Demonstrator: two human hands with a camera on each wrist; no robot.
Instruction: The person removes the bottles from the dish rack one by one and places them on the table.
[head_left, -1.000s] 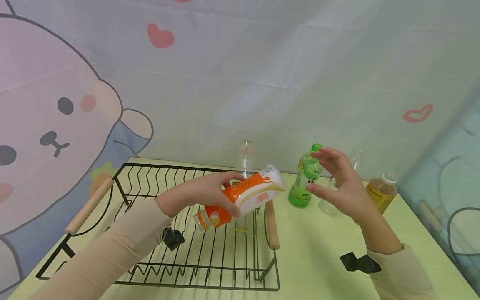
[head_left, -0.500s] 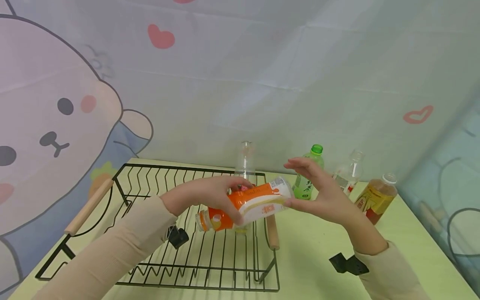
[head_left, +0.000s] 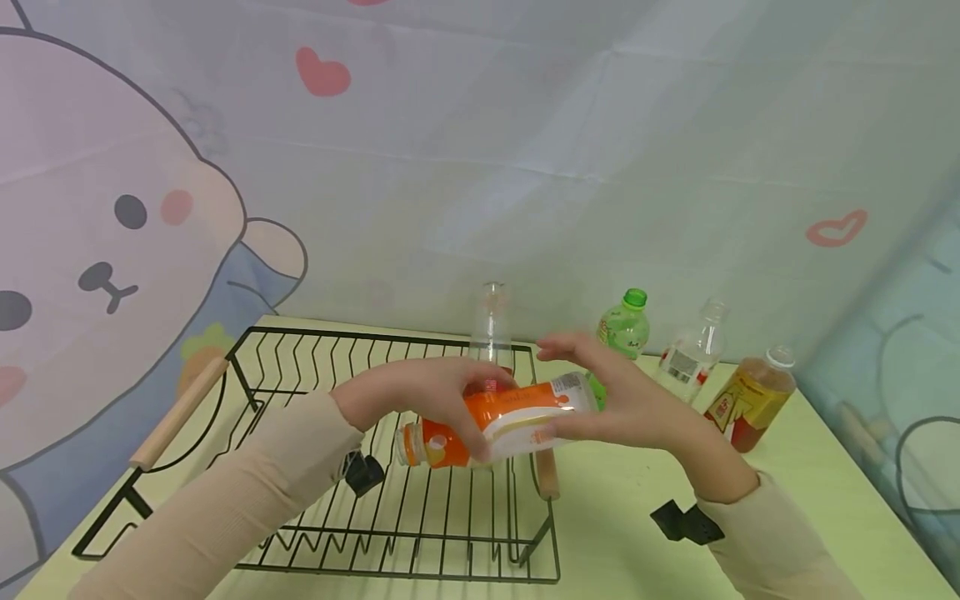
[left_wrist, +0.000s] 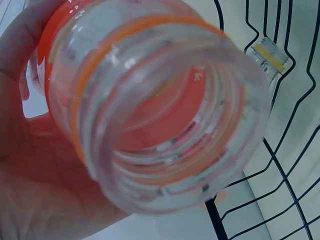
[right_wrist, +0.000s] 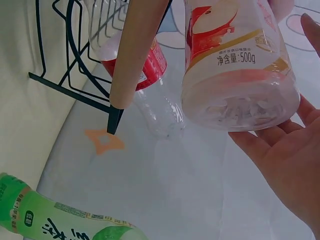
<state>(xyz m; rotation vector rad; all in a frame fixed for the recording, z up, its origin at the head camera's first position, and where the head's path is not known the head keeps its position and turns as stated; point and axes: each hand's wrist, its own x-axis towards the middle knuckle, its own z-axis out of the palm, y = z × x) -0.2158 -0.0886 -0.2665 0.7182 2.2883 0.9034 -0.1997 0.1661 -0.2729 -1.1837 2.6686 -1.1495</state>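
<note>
My left hand (head_left: 431,392) grips an orange-and-white plastic bottle (head_left: 517,421) round its middle, over the black wire dish rack (head_left: 397,575). The bottle lies nearly level, its capless mouth (left_wrist: 185,125) toward the left and its base to the right. My right hand (head_left: 630,408) is at the base, thumb against or very near its side, fingers arched above. In the right wrist view, fingers touch or overlap the bottle's base (right_wrist: 245,107). Behind it, a clear bottle with a red label (right_wrist: 155,65) stands upside down in the rack.
To the right on the pale green table (head_left: 622,517) stand a green bottle (head_left: 624,329), a clear bottle with a white label (head_left: 690,358) and a yellow-labelled bottle (head_left: 750,400). The rack has wooden handles (head_left: 180,412). A printed cloth hangs behind.
My right hand has moved left from the green bottle to the base of the held bottle. My left hand has turned that bottle closer to level and shifted it slightly right and down.
</note>
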